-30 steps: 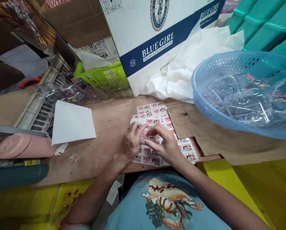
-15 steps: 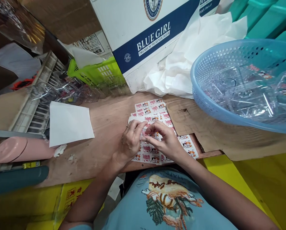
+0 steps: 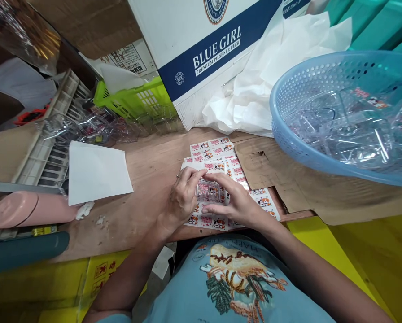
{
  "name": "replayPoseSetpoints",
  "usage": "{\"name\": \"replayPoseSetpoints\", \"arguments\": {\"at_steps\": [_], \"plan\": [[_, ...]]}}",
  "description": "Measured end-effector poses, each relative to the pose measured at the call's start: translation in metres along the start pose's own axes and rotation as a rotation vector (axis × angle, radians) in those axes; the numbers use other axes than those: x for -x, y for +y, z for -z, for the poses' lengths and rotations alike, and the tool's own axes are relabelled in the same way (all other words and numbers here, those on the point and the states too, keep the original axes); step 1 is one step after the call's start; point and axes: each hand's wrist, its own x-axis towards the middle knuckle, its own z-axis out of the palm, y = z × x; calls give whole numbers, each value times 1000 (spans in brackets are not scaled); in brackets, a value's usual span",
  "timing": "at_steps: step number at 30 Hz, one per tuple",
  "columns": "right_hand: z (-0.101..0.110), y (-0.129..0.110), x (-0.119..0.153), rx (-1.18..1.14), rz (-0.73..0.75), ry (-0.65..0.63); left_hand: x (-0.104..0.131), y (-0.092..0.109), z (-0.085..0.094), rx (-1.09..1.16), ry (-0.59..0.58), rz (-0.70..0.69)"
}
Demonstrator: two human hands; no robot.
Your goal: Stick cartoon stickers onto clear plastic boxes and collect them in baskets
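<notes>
Your left hand (image 3: 182, 197) is curled with its fingers closed on the left edge of a small clear plastic box (image 3: 208, 192), a ring (image 3: 178, 176) on one finger (your left thumb is hidden from this angle). Your right hand (image 3: 236, 197) is more open: thumb and forefinger stand apart, the forefinger reaching across the box's far edge and the thumb near its lower side. You cannot tell from here whether they press on it.

The box is between your two hands, over the overlapping cat-sticker sheets (image 3: 214, 148), whose pink lettering and cats show through its clear wall; whether any of that print is on the box itself cannot be told. The sheets lie on the wooden tabletop (image 3: 150, 168) in front of you, just beside a flat piece of brown cardboard (image 3: 261, 172) on their right.

Farther right, a blue perforated basket (image 3: 317, 159) holds a heap of clear plastic packaging (image 3: 356, 134), some of it with cat stickers. To your left lie a white sheet of paper (image 3: 98, 172) and a pink bottle (image 3: 32, 210) on its side. At the back, a Blue Girl beer carton (image 3: 217, 54) stands between a lime-green basket (image 3: 138, 101) and crumpled white paper (image 3: 244, 105).
</notes>
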Motion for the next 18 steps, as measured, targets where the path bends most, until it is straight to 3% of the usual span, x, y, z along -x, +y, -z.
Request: {"name": "replayPoseSetpoints", "arguments": {"at_steps": [3, 6, 9, 18], "plan": [[-7, 7, 4, 90, 50, 51, 5, 0, 7, 169, -7, 107], [-15, 10, 6, 179, 75, 120, 13, 2, 14, 479, -10, 232], [-22, 11, 6, 195, 93, 129, 20, 7, 15, 701, 51, 345], [-35, 14, 7, 110, 85, 113, 22, 8, 0, 833, 201, 390]]}}
